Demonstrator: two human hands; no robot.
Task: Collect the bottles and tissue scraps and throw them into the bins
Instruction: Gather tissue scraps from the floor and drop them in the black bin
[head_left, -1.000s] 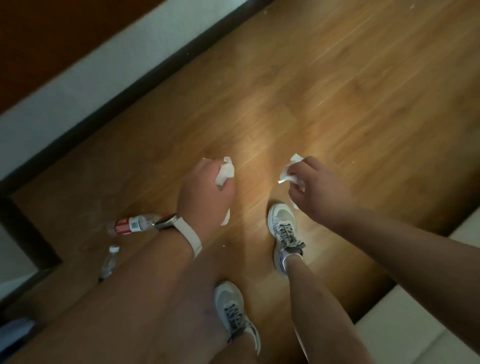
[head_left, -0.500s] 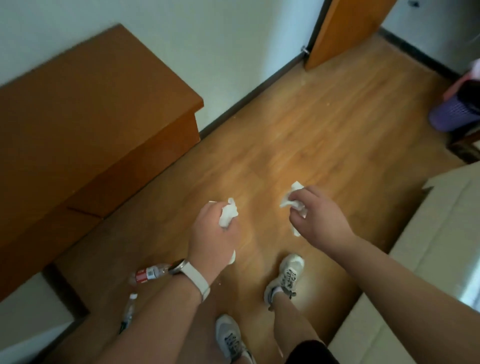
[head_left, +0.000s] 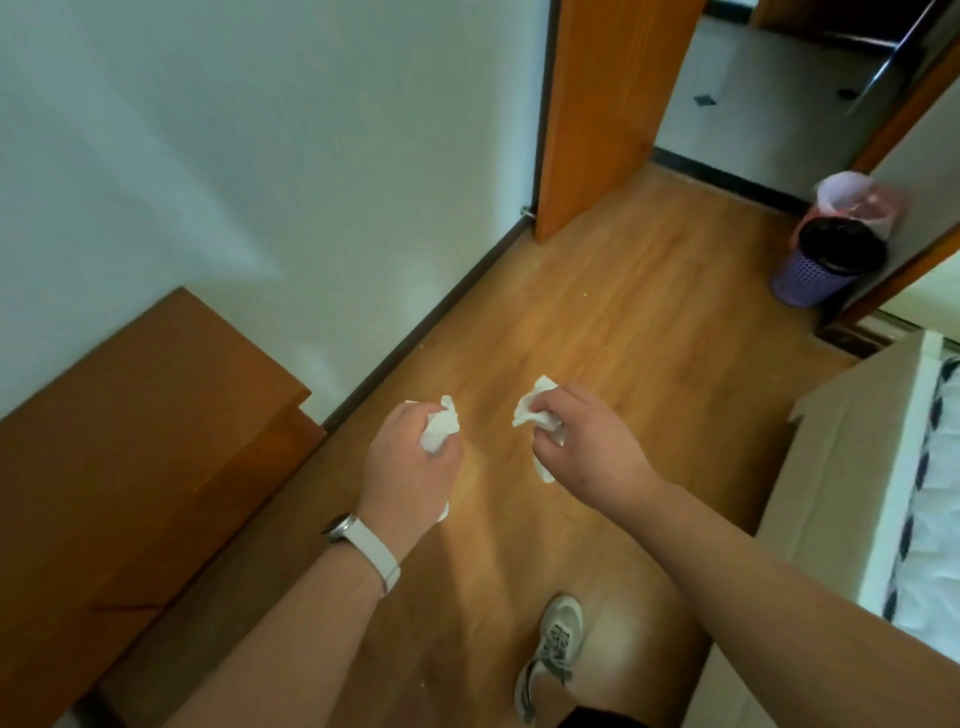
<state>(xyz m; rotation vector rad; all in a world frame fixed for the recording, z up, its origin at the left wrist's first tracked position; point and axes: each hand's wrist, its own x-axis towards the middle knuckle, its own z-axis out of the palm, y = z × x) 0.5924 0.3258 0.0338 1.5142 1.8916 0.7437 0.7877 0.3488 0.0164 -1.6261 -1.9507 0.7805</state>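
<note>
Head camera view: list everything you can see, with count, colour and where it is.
left tissue scrap: one, white, in left hand
right tissue scrap: one, white, in right hand
purple bin: one, black liner, far right by doorway
pink-lined bin: one, behind purple bin
cabinet: one, brown, left by wall
door: one, orange-brown, top centre
bed: one, beige and white, right edge
watch: one, white strap, left wrist
shoe: one, grey-white, bottom centre
left hand: one, grips scrap
right hand: one, grips scrap

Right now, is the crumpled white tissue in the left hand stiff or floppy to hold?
Probably floppy: the crumpled white tissue bunches and folds inside the left hand. Likely very light too, since a loose end dangles below the fist.
</note>
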